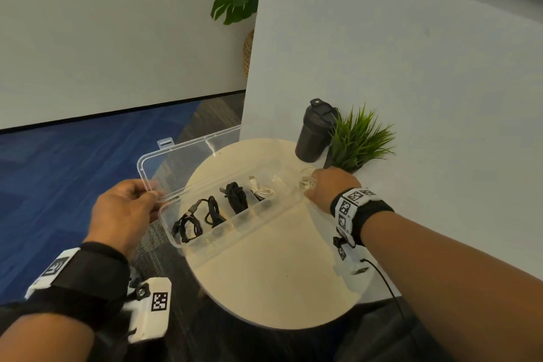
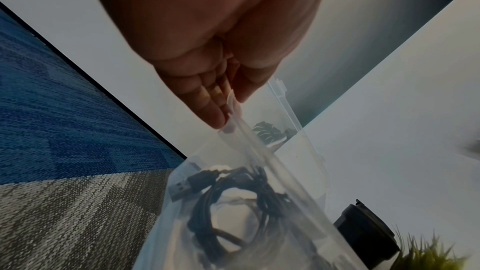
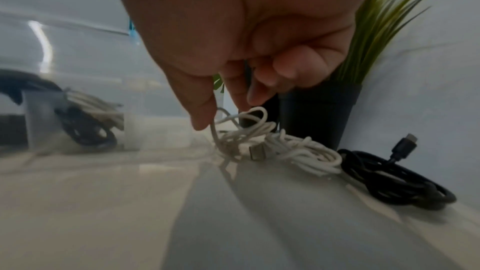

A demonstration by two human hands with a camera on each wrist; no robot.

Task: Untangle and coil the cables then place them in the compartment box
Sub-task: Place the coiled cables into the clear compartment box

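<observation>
**A:** Head view first?

**B:** Compartment box point(image 1: 235, 222), clear plastic, sits on the round table point(image 1: 279, 282), its near left end overhanging the table edge. Lid point(image 1: 188, 159) is open and tilted back to the far left. Left hand point(image 1: 125, 209) pinches the box's left end at the lid corner. Black cables point(image 1: 188, 223) are coiled in the left compartments, another black coil point(image 1: 235, 197) next right, then a white cable point(image 1: 260, 189). Right hand point(image 1: 330, 188) is at the far right end of the box, fingers down on a loose white cable point(image 1: 307, 181). Black bottle point(image 1: 314, 132) and grass plant point(image 1: 360, 139) stand just beyond.

**A:** Left wrist?

**B:** Left hand point(image 2: 215, 52): thumb and fingers point(image 2: 213, 108) are closed narrow on the clear plastic edge. Below, through the box wall, a black coil with USB plug point(image 2: 228, 198). Bottle point(image 2: 363, 231) at lower right.

**A:** Right wrist?

**B:** Right hand point(image 3: 246, 38): fingertips point(image 3: 202, 118) curl down and pinch a strand of the tangled white cable point(image 3: 280, 147), which lies on the table just right of the box point(image 3: 78, 110). Rest of that cable is loose, not coiled, USB plug showing. Coiled black cable point(image 3: 394, 180) is on the table right of it, touching it. Plant pot point(image 3: 317, 114) is directly behind.
</observation>
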